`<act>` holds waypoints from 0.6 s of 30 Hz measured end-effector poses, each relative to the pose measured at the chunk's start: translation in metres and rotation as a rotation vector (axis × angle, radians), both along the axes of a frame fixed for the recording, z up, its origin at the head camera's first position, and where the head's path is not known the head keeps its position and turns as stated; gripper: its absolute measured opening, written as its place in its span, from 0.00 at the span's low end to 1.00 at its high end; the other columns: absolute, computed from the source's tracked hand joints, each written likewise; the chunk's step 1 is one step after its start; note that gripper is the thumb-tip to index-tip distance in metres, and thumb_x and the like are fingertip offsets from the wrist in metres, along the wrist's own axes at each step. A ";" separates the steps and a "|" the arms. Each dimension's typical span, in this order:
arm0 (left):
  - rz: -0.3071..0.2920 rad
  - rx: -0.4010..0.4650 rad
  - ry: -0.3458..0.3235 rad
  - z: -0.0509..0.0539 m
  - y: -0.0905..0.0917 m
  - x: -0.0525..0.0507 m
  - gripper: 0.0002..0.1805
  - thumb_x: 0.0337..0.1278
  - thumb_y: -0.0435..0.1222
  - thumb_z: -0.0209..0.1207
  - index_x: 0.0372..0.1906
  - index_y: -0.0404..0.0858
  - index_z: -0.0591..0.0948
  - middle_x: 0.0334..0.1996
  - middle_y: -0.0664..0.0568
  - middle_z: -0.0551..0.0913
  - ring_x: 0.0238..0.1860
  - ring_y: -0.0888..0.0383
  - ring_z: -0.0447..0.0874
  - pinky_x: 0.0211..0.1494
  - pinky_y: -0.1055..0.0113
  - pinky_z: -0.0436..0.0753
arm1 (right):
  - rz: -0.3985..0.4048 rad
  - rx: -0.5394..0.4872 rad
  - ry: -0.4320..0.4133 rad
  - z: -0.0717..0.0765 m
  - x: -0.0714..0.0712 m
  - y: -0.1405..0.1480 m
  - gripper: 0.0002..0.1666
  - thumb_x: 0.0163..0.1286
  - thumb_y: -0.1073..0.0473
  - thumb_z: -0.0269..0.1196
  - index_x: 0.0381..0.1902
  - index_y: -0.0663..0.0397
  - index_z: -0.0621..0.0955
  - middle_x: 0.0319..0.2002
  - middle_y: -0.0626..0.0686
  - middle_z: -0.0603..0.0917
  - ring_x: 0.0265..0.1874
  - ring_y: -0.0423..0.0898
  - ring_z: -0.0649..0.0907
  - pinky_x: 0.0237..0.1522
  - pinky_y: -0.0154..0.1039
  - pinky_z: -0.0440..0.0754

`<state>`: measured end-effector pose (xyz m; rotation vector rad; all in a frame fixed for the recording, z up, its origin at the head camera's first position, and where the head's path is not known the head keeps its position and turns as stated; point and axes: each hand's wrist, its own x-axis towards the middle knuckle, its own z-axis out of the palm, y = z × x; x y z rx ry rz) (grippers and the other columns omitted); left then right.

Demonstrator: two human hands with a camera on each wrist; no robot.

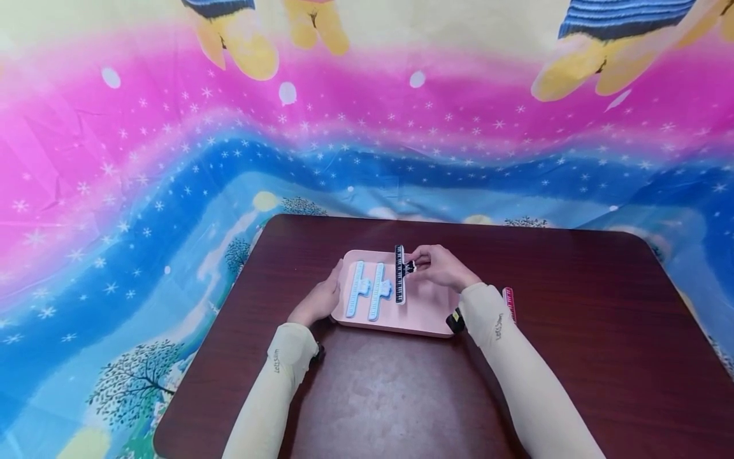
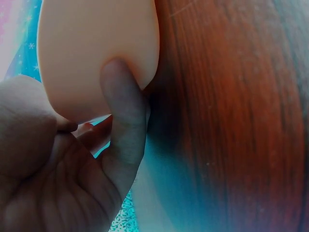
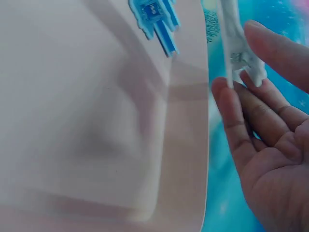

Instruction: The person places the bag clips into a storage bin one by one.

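Note:
My right hand [image 1: 438, 266] pinches the handle of a black-and-white clip [image 1: 399, 274] printed with piano keys, held upright above the pink tray [image 1: 424, 322]. The right wrist view shows its white underside and small spring [image 3: 236, 58] between thumb and fingers. Two light blue clips [image 1: 358, 289] of the same shape lie side by side in the tray's left half. At the tray's left near corner, my left hand [image 1: 318, 298] holds the tray. A digit presses the outer wall [image 2: 96, 43] in the left wrist view, while the other fingers are partly hidden.
A red clip [image 1: 509, 303] lies on the dark brown table [image 1: 602, 319] right of the tray, partly covered by my right sleeve. Behind the table hangs a colourful printed cloth [image 1: 401, 115].

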<state>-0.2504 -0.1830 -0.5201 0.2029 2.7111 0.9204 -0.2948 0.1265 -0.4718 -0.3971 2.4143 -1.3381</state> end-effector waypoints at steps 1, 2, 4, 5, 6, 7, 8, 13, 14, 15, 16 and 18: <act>0.001 -0.003 0.001 0.000 0.000 0.000 0.33 0.85 0.41 0.32 0.86 0.46 0.40 0.81 0.39 0.59 0.69 0.43 0.74 0.76 0.49 0.69 | 0.008 0.023 0.000 -0.001 0.000 -0.001 0.23 0.62 0.65 0.76 0.54 0.61 0.84 0.52 0.60 0.88 0.52 0.54 0.85 0.61 0.48 0.81; 0.000 -0.005 0.004 0.000 0.000 0.000 0.33 0.85 0.40 0.32 0.86 0.46 0.40 0.81 0.39 0.58 0.71 0.43 0.73 0.78 0.49 0.67 | 0.017 0.050 0.002 -0.001 -0.001 -0.002 0.23 0.61 0.64 0.77 0.53 0.61 0.84 0.51 0.59 0.89 0.51 0.53 0.85 0.60 0.48 0.81; -0.003 -0.008 0.018 0.000 0.000 0.000 0.33 0.85 0.40 0.33 0.86 0.44 0.41 0.82 0.40 0.57 0.74 0.44 0.69 0.80 0.48 0.64 | 0.033 0.113 0.008 -0.001 -0.001 -0.003 0.23 0.59 0.62 0.79 0.51 0.58 0.86 0.49 0.57 0.89 0.50 0.51 0.85 0.60 0.48 0.80; -0.007 -0.008 0.024 0.000 0.000 0.000 0.33 0.85 0.40 0.33 0.86 0.44 0.41 0.82 0.40 0.56 0.76 0.45 0.66 0.81 0.49 0.62 | 0.039 0.155 0.017 -0.001 -0.002 -0.004 0.23 0.58 0.59 0.80 0.50 0.56 0.87 0.48 0.55 0.89 0.49 0.50 0.85 0.59 0.48 0.80; -0.009 -0.008 0.028 -0.001 -0.001 0.000 0.33 0.85 0.39 0.33 0.86 0.44 0.42 0.82 0.41 0.56 0.77 0.46 0.65 0.81 0.50 0.61 | 0.038 0.192 0.019 -0.001 -0.002 -0.004 0.23 0.56 0.57 0.81 0.50 0.53 0.87 0.48 0.54 0.89 0.49 0.49 0.84 0.58 0.47 0.79; -0.012 -0.011 0.033 -0.001 -0.001 0.000 0.33 0.85 0.39 0.33 0.86 0.44 0.42 0.82 0.41 0.56 0.77 0.46 0.65 0.81 0.50 0.62 | 0.034 0.228 0.015 -0.001 -0.002 -0.005 0.23 0.55 0.55 0.81 0.48 0.50 0.88 0.47 0.52 0.89 0.49 0.49 0.84 0.57 0.47 0.79; -0.014 -0.004 0.030 -0.001 -0.001 0.000 0.33 0.85 0.38 0.33 0.86 0.44 0.42 0.81 0.40 0.58 0.73 0.45 0.72 0.79 0.50 0.66 | 0.029 0.254 0.009 -0.001 -0.002 -0.006 0.23 0.54 0.54 0.82 0.48 0.48 0.88 0.47 0.52 0.88 0.49 0.49 0.84 0.56 0.47 0.78; -0.018 -0.004 0.025 -0.003 -0.002 0.000 0.33 0.84 0.37 0.34 0.86 0.45 0.42 0.79 0.37 0.63 0.54 0.44 0.85 0.70 0.50 0.76 | 0.010 0.351 -0.008 0.000 -0.003 -0.010 0.24 0.50 0.49 0.83 0.45 0.42 0.88 0.47 0.50 0.87 0.48 0.49 0.81 0.51 0.45 0.76; -0.016 -0.001 0.021 -0.003 -0.002 0.000 0.33 0.84 0.38 0.34 0.86 0.45 0.42 0.79 0.37 0.62 0.54 0.45 0.85 0.69 0.50 0.76 | 0.012 0.362 -0.003 0.000 -0.004 -0.011 0.24 0.50 0.48 0.83 0.45 0.43 0.88 0.46 0.51 0.86 0.47 0.49 0.81 0.50 0.45 0.75; -0.015 -0.004 0.025 -0.002 -0.002 0.000 0.33 0.84 0.37 0.34 0.86 0.45 0.42 0.80 0.38 0.61 0.60 0.46 0.82 0.72 0.51 0.73 | 0.013 0.373 0.004 -0.001 -0.004 -0.011 0.24 0.49 0.48 0.84 0.44 0.43 0.88 0.46 0.50 0.86 0.46 0.49 0.81 0.49 0.44 0.75; -0.016 -0.008 0.028 -0.002 -0.002 0.000 0.33 0.84 0.37 0.35 0.86 0.45 0.43 0.80 0.38 0.62 0.62 0.46 0.81 0.73 0.50 0.72 | 0.016 0.377 0.010 -0.002 -0.005 -0.012 0.24 0.49 0.48 0.84 0.44 0.43 0.88 0.45 0.50 0.86 0.45 0.48 0.81 0.49 0.43 0.75; -0.015 -0.018 0.042 -0.001 -0.001 -0.001 0.33 0.84 0.37 0.35 0.86 0.43 0.43 0.81 0.40 0.59 0.70 0.46 0.73 0.78 0.50 0.67 | 0.022 0.383 0.022 -0.004 -0.006 -0.012 0.24 0.48 0.48 0.84 0.43 0.44 0.88 0.44 0.50 0.86 0.44 0.47 0.80 0.47 0.41 0.76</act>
